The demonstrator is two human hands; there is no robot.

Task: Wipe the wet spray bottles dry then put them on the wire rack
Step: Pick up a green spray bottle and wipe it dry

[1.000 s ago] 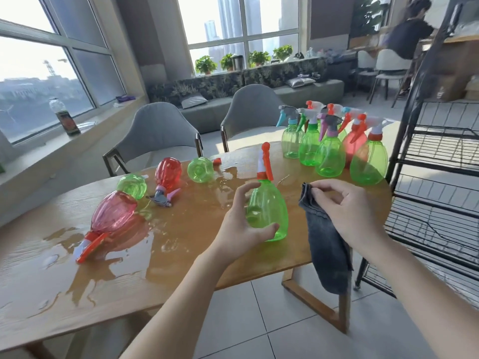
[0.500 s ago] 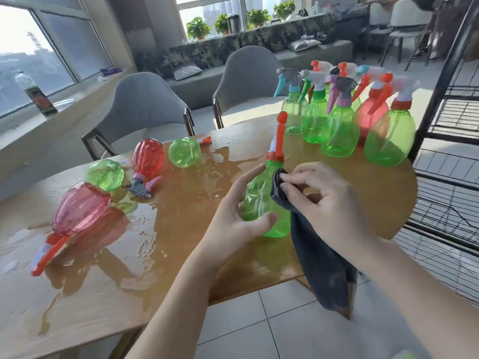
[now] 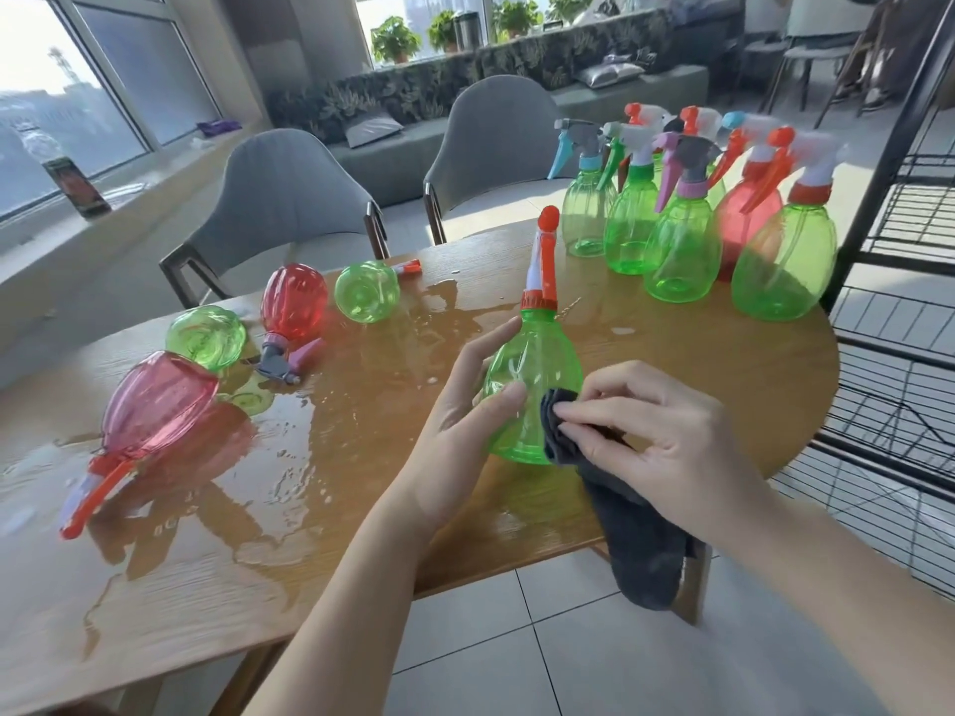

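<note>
The left hand (image 3: 460,405) curled around the green bottle (image 3: 532,385) to steady it while right-hand fingers (image 3: 594,421) pinched the cloth (image 3: 635,529) against it.

Sun pouring in through big windows (image 3: 77,90) up-left of grip, glaring off wet wooden table (image 3: 723,364). Two grey chairs (image 3: 289,198) sitting just behind table. Long patterned bench (image 3: 465,85) running under far window, potted plants (image 3: 395,38) lining sill. Pale tile floor (image 3: 568,653) showing below grip. Dark bottle (image 3: 75,183) standing on left ledge.
</note>
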